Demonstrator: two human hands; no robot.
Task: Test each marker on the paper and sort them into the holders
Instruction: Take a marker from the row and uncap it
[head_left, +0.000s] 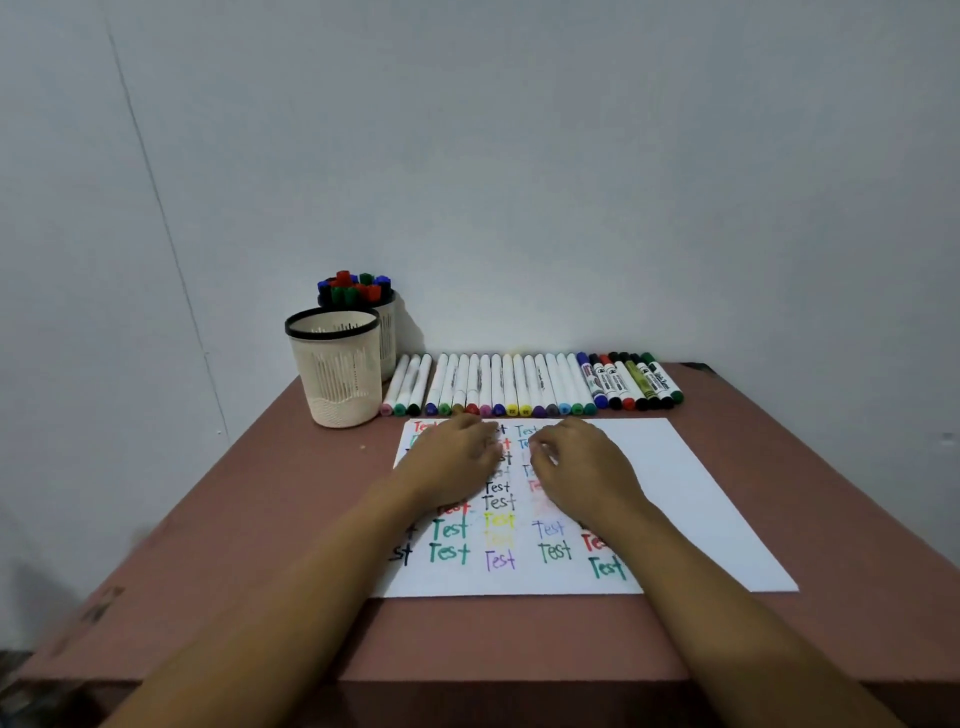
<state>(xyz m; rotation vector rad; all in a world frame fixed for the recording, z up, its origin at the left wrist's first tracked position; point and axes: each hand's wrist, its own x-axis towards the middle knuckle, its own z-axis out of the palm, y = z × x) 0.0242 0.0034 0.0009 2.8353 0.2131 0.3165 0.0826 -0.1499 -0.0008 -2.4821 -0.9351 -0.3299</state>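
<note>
Reddish-brown tabletop (260, 519), white paper sheet (701, 493) lettered "Test" in colours, left hand (452, 460) laid flat on it, empty, right hand (587, 470) beside, fingers curled, hold indiscernible

A white sheet of paper (675, 493) covered in coloured "Test" words is lying flat under the left hand (452, 457) and right hand (576, 467). A row of capped white-barrelled markers (498, 384) is lying just beyond the fingertips. Beyond and left of the left hand, a front cream slotted plastic holder (337, 374) is standing before a matching rear holder (387, 332), which is carrying upright capped markers.
</note>
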